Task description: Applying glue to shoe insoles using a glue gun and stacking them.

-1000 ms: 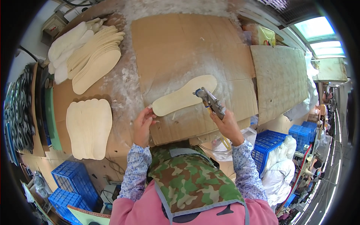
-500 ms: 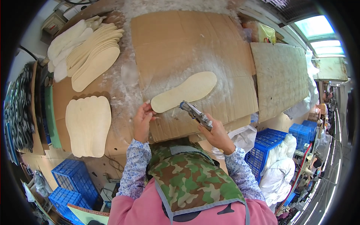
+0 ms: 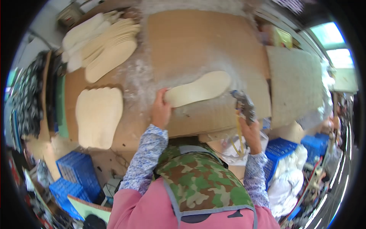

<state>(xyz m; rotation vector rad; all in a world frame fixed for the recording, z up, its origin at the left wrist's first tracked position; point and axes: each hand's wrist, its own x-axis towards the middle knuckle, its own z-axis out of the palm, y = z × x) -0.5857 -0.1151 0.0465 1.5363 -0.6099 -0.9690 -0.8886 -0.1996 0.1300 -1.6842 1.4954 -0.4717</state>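
Observation:
A cream shoe insole (image 3: pixel 200 88) is over a cardboard sheet (image 3: pixel 198 42). My left hand (image 3: pixel 161 110) pinches its narrower left end, with the thumb and fingers closed on the edge. To the right of the insole's broad end, my right hand (image 3: pixel 251 134) is wrapped round a metal spray gun (image 3: pixel 245 107), somewhat blurred by motion. A yellow hose (image 3: pixel 240 135) hangs down from the gun. The gun's nozzle is apart from the insole. Whether the insole lies flat or is slightly lifted, I cannot tell.
Fanned insoles (image 3: pixel 110 57) lie at the far left, and another overlapping row (image 3: pixel 99 118) sits nearer. A stained grey board (image 3: pixel 295 84) lies to the right. Blue crates stand low on the left (image 3: pixel 78 171) and right (image 3: pixel 280 150). White bags (image 3: pixel 286 183) bulge beside the right crates.
The spray gun has moved right, from the insole's lower edge to past its broad end. My left hand now grips the insole's end more fully. The whole view has shifted slightly.

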